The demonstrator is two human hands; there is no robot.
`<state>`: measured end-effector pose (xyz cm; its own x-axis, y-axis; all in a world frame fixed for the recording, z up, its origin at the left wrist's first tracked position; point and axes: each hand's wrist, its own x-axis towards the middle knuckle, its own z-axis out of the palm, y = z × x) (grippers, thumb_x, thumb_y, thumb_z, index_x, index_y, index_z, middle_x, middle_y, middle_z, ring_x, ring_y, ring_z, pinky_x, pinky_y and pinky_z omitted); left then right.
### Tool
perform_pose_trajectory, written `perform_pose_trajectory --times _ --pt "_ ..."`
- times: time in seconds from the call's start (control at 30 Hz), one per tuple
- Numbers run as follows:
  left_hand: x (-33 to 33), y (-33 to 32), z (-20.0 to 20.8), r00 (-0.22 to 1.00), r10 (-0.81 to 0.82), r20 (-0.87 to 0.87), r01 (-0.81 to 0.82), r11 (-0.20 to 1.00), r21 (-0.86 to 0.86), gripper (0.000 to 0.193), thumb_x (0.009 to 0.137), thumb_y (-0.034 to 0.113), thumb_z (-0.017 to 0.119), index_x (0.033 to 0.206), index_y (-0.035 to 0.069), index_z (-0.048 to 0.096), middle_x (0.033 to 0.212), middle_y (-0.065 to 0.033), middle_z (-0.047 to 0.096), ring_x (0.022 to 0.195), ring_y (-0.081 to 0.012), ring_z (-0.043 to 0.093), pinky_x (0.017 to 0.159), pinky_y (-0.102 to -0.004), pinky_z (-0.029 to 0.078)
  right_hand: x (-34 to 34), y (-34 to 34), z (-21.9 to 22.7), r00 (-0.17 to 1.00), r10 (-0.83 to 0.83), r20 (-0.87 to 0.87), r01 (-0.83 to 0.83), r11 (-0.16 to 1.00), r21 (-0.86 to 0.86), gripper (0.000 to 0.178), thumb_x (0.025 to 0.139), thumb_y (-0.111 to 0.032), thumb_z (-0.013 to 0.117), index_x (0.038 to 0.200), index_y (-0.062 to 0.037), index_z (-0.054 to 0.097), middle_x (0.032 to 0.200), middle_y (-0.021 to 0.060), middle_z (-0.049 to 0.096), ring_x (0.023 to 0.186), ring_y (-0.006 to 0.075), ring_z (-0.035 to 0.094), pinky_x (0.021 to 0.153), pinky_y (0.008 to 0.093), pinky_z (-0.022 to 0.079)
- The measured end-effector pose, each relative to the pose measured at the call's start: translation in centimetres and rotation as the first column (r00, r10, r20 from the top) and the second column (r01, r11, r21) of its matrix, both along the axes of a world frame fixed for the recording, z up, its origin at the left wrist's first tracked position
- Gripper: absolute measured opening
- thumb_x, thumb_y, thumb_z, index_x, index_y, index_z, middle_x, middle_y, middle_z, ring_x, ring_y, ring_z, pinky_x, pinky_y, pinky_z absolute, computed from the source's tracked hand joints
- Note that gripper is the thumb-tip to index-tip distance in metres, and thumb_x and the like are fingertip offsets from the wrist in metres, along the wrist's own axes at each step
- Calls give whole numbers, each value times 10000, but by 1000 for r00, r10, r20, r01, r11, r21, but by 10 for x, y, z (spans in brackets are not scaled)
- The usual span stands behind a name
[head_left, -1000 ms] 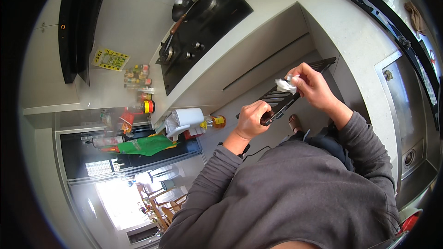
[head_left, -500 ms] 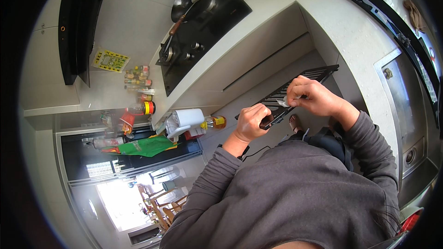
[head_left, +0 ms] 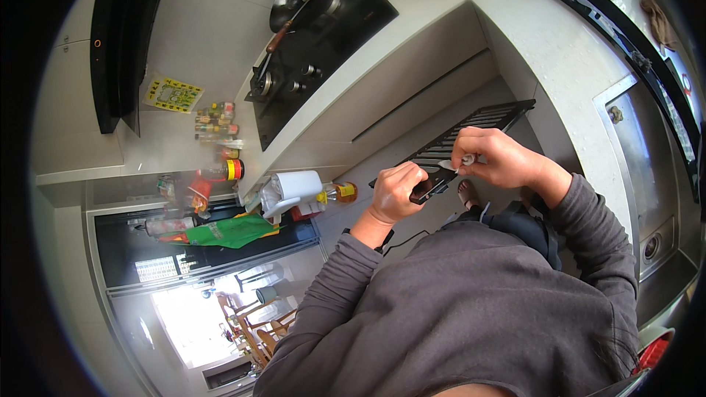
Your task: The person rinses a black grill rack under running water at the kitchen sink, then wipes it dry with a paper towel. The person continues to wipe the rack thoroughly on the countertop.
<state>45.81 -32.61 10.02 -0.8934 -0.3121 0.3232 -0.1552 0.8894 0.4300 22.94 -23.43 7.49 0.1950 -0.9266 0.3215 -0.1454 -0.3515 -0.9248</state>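
A long black slatted grille [head_left: 440,148] is held up in front of my body, tilted across the view. My left hand [head_left: 397,192] is closed around its near left end. A small crumpled white tissue [head_left: 447,165] is pinched in the fingers of my right hand [head_left: 501,158]. Its tip meets the slats close to the grille's near edge. Both hands partly cover the grille, so the parts under the fingers are hidden.
Beyond the grille is a counter with a black cooktop [head_left: 327,44], where a wok [head_left: 290,6] holds a ladle. A sink [head_left: 647,176] lies to my right. To the left stand a white bin [head_left: 296,187] and an oil bottle [head_left: 344,192], with several jars nearby.
The grille has tilted slightly and moved a little left, with my left hand on it. My right hand has shifted slightly along the slats with the tissue.
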Motion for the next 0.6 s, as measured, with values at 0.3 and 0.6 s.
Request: perform_pose_trajectory --times 0.3,0.6 --pt "-2 2 -3 1000 27 -2 -27 1000 0 240 558 -25 676 723 39 515 649 -97 539 583 -288 578 503 -355 458 5 -2 12 999 25 31 -27 998 49 99 742 18 676 823 3 621 780 123 607 715 274 620 651 360 494" --pt "-3 -1 0 999 50 -15 -50 999 12 227 568 -32 667 714 43 510 643 -92 536 578 -280 576 502 -354 452 -1 -10 17 1000 10 12 -11 997 76 48 752 13 663 790 8 634 761 121 627 698 254 633 643 344 500"
